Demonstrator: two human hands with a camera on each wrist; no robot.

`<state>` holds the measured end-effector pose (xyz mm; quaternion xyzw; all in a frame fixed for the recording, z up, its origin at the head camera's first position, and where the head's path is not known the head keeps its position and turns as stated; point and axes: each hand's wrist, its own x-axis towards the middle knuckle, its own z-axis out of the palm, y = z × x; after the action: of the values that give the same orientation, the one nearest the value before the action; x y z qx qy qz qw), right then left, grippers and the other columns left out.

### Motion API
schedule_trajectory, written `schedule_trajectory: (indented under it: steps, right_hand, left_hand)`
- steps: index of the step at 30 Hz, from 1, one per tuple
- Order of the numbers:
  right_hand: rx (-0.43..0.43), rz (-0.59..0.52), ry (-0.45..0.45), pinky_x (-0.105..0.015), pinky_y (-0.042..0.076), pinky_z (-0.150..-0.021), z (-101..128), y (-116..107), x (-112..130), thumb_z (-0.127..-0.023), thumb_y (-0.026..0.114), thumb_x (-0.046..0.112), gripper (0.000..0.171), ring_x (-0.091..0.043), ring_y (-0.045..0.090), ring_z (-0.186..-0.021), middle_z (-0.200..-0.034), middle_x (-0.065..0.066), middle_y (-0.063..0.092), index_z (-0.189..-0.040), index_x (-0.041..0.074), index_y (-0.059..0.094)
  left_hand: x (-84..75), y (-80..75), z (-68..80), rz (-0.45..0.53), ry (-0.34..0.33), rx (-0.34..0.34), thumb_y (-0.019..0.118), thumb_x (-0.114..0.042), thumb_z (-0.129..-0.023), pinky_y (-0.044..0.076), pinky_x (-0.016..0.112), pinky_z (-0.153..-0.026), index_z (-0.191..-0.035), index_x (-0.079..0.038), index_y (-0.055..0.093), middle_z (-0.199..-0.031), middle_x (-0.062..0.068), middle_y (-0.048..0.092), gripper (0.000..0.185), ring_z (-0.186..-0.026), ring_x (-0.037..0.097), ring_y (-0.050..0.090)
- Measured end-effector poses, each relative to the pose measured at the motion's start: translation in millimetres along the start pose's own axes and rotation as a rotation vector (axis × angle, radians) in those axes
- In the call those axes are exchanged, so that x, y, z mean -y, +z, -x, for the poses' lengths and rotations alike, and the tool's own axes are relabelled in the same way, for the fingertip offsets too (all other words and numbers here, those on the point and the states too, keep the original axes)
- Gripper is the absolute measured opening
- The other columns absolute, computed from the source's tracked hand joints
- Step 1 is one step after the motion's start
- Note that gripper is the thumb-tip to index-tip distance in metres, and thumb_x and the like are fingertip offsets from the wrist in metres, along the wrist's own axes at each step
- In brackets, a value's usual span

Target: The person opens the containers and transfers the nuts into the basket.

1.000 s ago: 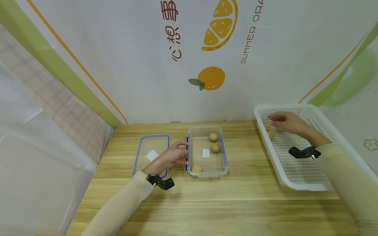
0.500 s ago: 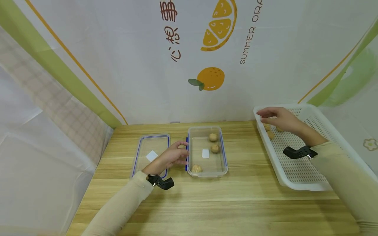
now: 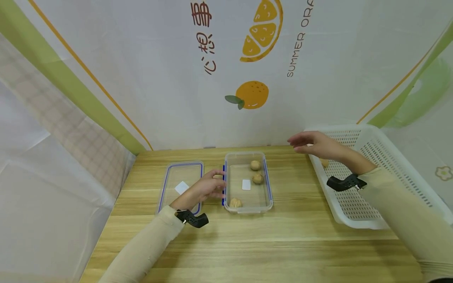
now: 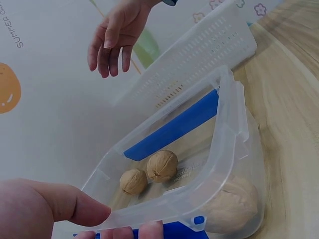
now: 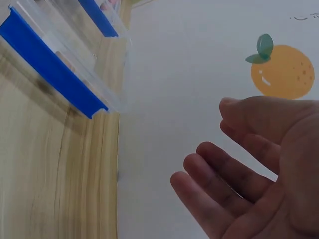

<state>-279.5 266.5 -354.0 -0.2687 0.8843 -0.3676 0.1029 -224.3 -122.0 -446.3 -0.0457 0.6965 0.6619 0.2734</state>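
Note:
A clear plastic container point(image 3: 268, 204) with blue latches stands mid-table and holds three walnuts point(image 3: 255, 165); in the left wrist view two walnuts point(image 4: 160, 166) lie at its far end and one is against the near wall. My left hand point(image 3: 215, 184) pinches the container's left wall, thumb over the rim point(image 4: 99, 219). My right hand point(image 3: 301, 143) hovers in the air between the container and the white basket point(image 3: 354, 224), fingers relaxed and palm bare point(image 5: 234, 164).
The container's lid point(image 3: 170, 173) lies flat on the wooden table just left of my left hand. One walnut point(image 3: 324, 162) shows in the basket behind my right wrist. A printed backdrop closes off the far table edge.
My right hand has lifted out of the basket and travelled left over its rim toward the container. The left hand and the container have stayed put.

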Motion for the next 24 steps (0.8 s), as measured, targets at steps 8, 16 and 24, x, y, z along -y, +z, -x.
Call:
schedule_trajectory:
  steps: [8,16,24]
  right_hand:
    - [0.080,-0.079,-0.043,-0.025,0.055,-0.095,-19,14,8,-0.099,0.067,0.009,0.037,-0.034,0.061,-0.120,-0.128,-0.018,0.066,-0.134,-0.002,0.062]
    - [0.166,-0.171,-0.071,-0.028,0.056,-0.096,-33,29,15,-0.099,0.067,0.006,0.040,-0.039,0.060,-0.119,-0.130,-0.020,0.064,-0.136,-0.005,0.059]
    - [0.233,-0.189,-0.141,-0.032,0.056,-0.098,-50,48,20,-0.095,0.067,0.000,0.040,-0.038,0.062,-0.115,-0.128,-0.020,0.065,-0.134,-0.007,0.059]
  left_hand:
    - [-0.2,-0.3,0.3,-0.001,0.002,0.011,0.054,0.003,-0.095,0.063,0.028,-0.070,-0.147,0.000,0.036,-0.092,0.008,0.051,0.056,-0.080,0.017,0.052]
    - [-0.4,0.6,0.5,0.007,0.007,0.010,0.054,0.004,-0.094,0.063,0.028,-0.068,-0.147,0.001,0.036,-0.092,0.009,0.051,0.056,-0.081,0.017,0.053]
    - [-0.6,2.2,-0.5,0.012,0.003,-0.010,0.054,0.004,-0.093,0.063,0.028,-0.066,-0.146,-0.001,0.038,-0.092,0.009,0.051,0.055,-0.081,0.017,0.053]
